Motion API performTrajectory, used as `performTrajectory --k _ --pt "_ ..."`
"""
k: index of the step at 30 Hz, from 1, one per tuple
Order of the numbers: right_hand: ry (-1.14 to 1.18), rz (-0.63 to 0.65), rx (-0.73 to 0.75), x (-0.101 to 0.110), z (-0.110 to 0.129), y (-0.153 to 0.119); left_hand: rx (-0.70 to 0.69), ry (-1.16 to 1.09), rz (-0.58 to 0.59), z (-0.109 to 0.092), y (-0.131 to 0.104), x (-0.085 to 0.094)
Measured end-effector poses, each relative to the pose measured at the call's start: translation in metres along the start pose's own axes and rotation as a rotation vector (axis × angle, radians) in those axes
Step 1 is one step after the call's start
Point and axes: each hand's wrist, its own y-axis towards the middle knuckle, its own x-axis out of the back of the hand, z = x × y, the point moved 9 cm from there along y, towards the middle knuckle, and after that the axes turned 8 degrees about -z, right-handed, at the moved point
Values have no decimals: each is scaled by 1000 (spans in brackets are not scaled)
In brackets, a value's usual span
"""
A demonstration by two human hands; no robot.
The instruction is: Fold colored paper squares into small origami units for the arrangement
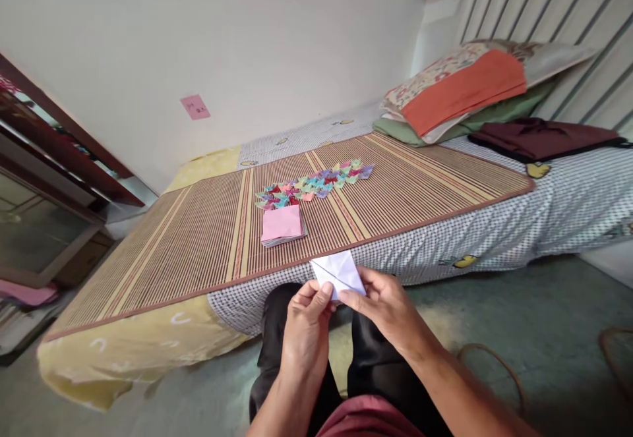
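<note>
A pale lilac-white sheet of origami paper (341, 271), folded into a small square with a diagonal line across it, is held above my knees. My left hand (310, 308) pinches its lower left edge, thumb on top. On the right side, my right hand (378, 302) grips the lower right corner between thumb and fingers. Beyond the paper, a stack of square paper (281, 223) with a pink top sheet lies on the bamboo mat (208, 239). Just behind the stack spread rows of small folded paper figures (324, 183) in many colours.
The mat covers a bed with a checked sheet (420, 252) hanging over its front edge. Folded bedding (465, 91) and a maroon cloth (544, 137) lie at the far right. A pink paper (195, 107) is on the wall. A cord (499, 354) lies on the floor.
</note>
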Motion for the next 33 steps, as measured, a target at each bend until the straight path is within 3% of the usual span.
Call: performTrajectory --k 5,16,23,28,33 --pt "-54 -195 58 7 1 1 19 18 45 6 -6 -8" --pt "-186 -169 96 10 11 -1 -75 264 113 -12 -12 -20" --pt "-607 -268 388 14 47 -8 -53 233 -1 -26 -6 2" --pt "-634 -102 441 -2 47 -11 204 191 140 -4 -13 -4" --pt "-591 -57 383 -1 39 -11 199 160 93 3 -11 0"
